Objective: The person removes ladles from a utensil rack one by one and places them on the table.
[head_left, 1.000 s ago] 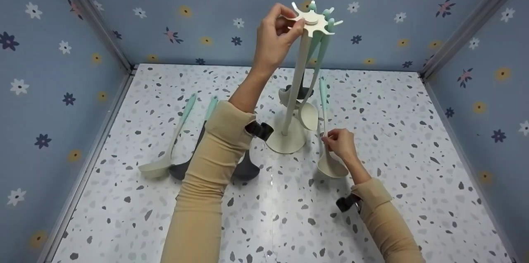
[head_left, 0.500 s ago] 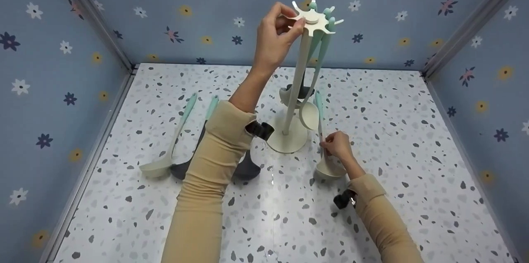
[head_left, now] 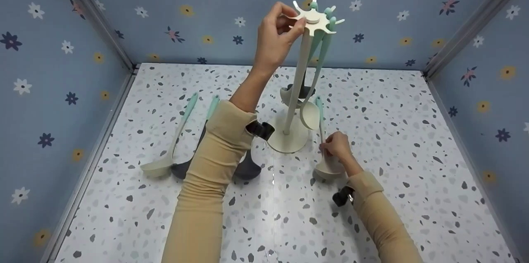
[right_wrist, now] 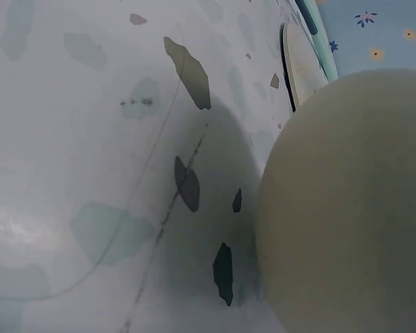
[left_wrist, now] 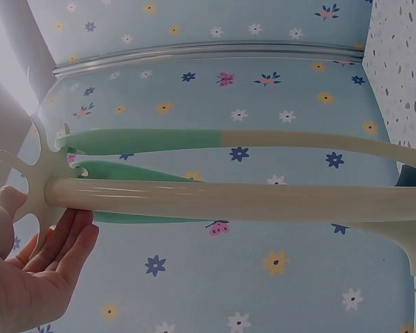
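Note:
My left hand (head_left: 276, 35) pinches the hooked top disc of a cream utensil stand (head_left: 300, 68) between thumb and fingers. In the left wrist view that hand (left_wrist: 45, 263) lies around the disc, its fingers against the pole (left_wrist: 249, 201). Mint-handled utensils hang from the hooks, among them a cream spoon (head_left: 310, 115) and a dark-headed one (head_left: 306, 90). Right of the base, my right hand (head_left: 338, 146) pinches the shaft of a cream ladle (head_left: 328, 168) with a mint handle pointing away from me. The ladle's bowl (right_wrist: 353, 208) fills the right side of the right wrist view.
On the left of the speckled table (head_left: 289, 221) lie a cream ladle (head_left: 159, 167) and a dark ladle (head_left: 182, 168). A dark utensil head (head_left: 248, 168) shows beside my left sleeve, which hides the rest. Flowered walls (head_left: 235, 2) enclose the back and both sides.
My right hand and the ladle have shifted slightly left, and the ladle's handle end has come down and nearer to me in view. My left hand stays on the stand's top.

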Tool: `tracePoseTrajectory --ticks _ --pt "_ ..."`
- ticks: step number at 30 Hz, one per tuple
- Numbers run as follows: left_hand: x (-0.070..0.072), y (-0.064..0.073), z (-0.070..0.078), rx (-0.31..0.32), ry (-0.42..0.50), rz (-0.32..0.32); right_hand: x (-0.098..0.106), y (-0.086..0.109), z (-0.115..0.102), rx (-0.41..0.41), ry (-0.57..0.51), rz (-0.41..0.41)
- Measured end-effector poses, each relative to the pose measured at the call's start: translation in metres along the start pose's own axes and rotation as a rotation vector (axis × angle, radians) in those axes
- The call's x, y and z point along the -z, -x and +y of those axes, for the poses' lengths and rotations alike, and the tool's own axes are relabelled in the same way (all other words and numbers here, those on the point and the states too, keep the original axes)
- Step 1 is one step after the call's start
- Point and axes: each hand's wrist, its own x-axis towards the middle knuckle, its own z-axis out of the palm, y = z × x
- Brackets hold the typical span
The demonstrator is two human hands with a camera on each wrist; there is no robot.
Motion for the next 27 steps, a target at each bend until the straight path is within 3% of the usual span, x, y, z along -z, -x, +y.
tracePoseTrajectory --ticks 8,16,27 --pt "-0.0003 -0.0010 -0.0005 0.009 0.008 0.003 0.0003 -0.0009 -0.0038 -0.034 0.004 -0.019" --pt "-0.0001 -0.0012 -0.0014 0.014 0.015 0.001 -0.0001 -0.0018 -0.0081 -0.050 0.075 -0.031" --pt "-0.0001 -0.0002 0.0004 0.014 -0.011 0.006 -0.0030 -0.0001 -0.0069 0.007 0.088 0.025"
